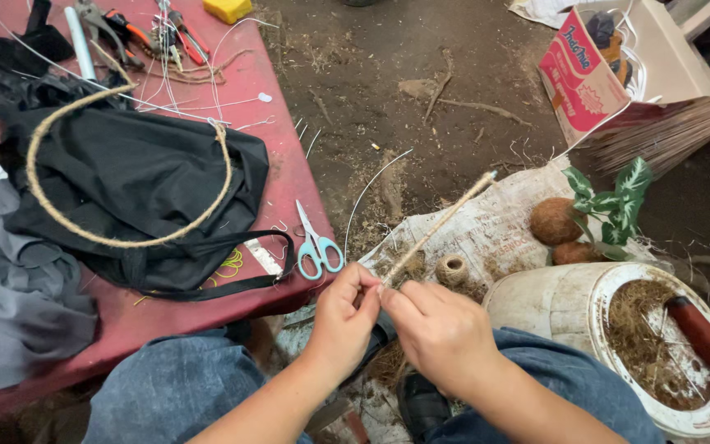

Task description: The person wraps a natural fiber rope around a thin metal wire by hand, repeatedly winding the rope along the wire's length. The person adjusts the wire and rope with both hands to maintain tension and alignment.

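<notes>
Fingers of both hands pinched on the near end of a twine-wrapped stick [437, 226].

The left hand [343, 316] and right hand [441, 329] meet over the lap; the stick slants up and away to the right. Just beyond lies a twine ball [452, 269] on newspaper [503, 218], blue scissors [315, 243] at the red table's [277, 156] edge, a white bucket [560, 304] to the right.

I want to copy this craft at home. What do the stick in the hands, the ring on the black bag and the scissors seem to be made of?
Stick: likely stiff wire wrapped in tan jute-like twine; rough, fibrous, matte, held by left hand and right hand.
Ring: same coarse twine wrap, core hidden.
Scissors: shiny metal blades, glossy light-blue handles, probably plastic.
</notes>
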